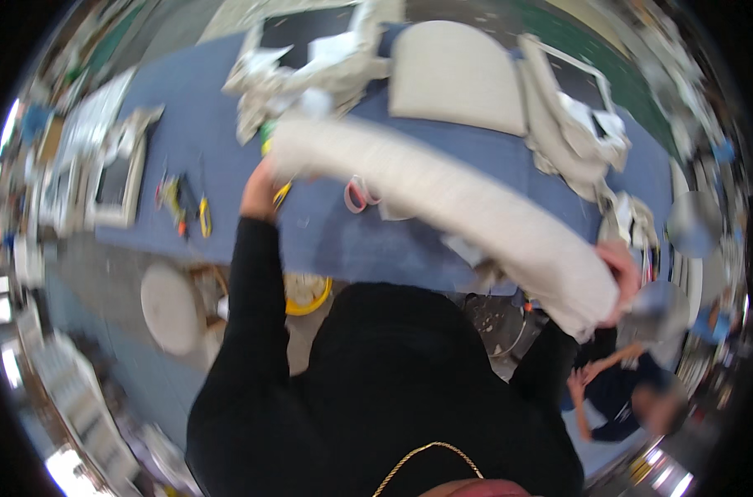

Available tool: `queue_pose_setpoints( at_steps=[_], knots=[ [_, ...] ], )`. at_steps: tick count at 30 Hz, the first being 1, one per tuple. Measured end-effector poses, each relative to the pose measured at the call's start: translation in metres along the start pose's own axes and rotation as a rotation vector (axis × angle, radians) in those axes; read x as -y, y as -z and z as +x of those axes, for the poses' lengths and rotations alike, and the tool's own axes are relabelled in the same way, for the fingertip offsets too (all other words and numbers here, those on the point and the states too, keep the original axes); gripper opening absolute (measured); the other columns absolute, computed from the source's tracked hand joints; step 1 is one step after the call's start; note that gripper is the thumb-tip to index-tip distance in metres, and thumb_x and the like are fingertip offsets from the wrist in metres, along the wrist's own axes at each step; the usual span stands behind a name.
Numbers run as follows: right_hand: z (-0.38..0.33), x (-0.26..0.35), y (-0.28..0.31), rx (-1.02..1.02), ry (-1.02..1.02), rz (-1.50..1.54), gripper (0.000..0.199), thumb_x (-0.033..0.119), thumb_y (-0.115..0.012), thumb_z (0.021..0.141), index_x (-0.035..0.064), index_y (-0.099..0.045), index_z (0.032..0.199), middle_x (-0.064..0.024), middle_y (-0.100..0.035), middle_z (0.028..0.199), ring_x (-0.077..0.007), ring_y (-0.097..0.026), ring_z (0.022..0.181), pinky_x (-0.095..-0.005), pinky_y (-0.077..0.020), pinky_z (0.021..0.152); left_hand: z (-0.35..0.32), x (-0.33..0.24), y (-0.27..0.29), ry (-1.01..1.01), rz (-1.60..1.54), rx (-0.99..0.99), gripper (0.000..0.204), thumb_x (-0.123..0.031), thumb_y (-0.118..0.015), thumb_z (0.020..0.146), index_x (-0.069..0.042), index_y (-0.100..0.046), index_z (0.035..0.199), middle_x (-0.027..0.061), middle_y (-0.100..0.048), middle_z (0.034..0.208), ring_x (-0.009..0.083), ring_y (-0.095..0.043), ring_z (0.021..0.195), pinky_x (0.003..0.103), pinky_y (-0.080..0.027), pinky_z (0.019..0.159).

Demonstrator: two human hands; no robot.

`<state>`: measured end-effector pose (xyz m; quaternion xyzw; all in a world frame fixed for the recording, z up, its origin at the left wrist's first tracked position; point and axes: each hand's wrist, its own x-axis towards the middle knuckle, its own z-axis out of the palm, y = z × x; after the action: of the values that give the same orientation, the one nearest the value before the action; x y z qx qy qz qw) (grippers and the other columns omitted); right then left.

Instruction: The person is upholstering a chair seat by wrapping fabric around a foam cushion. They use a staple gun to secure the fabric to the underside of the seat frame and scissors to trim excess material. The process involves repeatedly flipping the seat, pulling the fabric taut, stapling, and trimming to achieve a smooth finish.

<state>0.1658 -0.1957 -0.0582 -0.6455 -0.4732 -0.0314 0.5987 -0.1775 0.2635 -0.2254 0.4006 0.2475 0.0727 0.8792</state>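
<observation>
I hold a long beige upholstered panel stretched between both hands above a blue worktable. My left hand grips its upper left end. Its lower right end is gripped by my right hand. The panel is blurred. Both my sleeves are black. Below the panel's middle lies a pair of red-handled scissors on the table.
A rounded beige cushion and crumpled beige covers lie at the table's far side. Yellow-handled hand tools sit near its left edge. A round white stool stands below the table. Another person sits at the lower right.
</observation>
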Motion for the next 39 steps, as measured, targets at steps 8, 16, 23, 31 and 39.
queue_pose_setpoints(
  at_steps=[8,16,23,31,39],
  knots=[
    [0.044,0.045,-0.099,0.027,-0.058,-0.229,0.066,0.049,-0.044,0.116,-0.0033,-0.049,0.156,-0.0207,-0.055,0.158,-0.0334,-0.048,0.149,-0.0472,-0.0286,0.129,0.093,0.101,-0.016,-0.228,0.841,-0.247,0.037,-0.034,-0.066,0.106,-0.003,-0.079,0.122,0.0103,-0.082,0.100,0.0232,-0.076,0.087,0.036,-0.059,0.082],
    [0.061,-0.003,-0.079,0.236,-0.004,-0.258,0.108,0.031,-0.084,0.089,0.0001,-0.023,0.173,-0.0219,-0.039,0.174,-0.0338,-0.034,0.162,-0.0454,-0.0204,0.134,0.086,0.195,-0.028,-0.002,1.319,-0.727,0.041,-0.047,-0.068,0.097,-0.010,-0.075,0.113,0.0162,-0.080,0.112,0.0394,-0.076,0.112,0.052,-0.060,0.093],
    [0.049,0.039,-0.095,-0.113,-0.136,-0.019,0.082,0.011,-0.087,0.087,-0.0035,-0.051,0.159,-0.0184,-0.059,0.158,-0.0270,-0.055,0.147,-0.0421,-0.0394,0.125,0.076,0.192,-0.022,0.147,1.600,-0.782,0.047,-0.035,-0.075,0.094,-0.008,-0.058,0.128,0.0181,-0.080,0.112,0.0402,-0.079,0.105,0.054,-0.060,0.093],
    [0.063,0.050,-0.106,-0.037,0.072,-0.416,0.061,0.004,-0.079,0.073,0.0093,-0.070,0.133,-0.0212,-0.058,0.133,-0.0393,-0.059,0.129,-0.0470,-0.0456,0.114,0.018,0.204,0.031,0.336,1.510,-0.758,0.052,-0.036,-0.080,0.084,0.000,-0.075,0.120,0.0238,-0.081,0.104,0.0441,-0.079,0.106,0.051,-0.060,0.096],
    [0.063,0.062,-0.087,0.214,0.163,-0.303,0.026,0.010,-0.082,0.083,0.0062,-0.072,0.106,-0.0130,-0.071,0.126,-0.0378,-0.072,0.124,-0.0443,-0.0550,0.105,-0.007,0.170,-0.117,-0.052,1.085,-0.479,0.050,-0.049,-0.083,0.091,-0.001,-0.080,0.104,0.0171,-0.075,0.078,0.0321,-0.072,0.071,0.045,-0.055,0.070]
  ],
)
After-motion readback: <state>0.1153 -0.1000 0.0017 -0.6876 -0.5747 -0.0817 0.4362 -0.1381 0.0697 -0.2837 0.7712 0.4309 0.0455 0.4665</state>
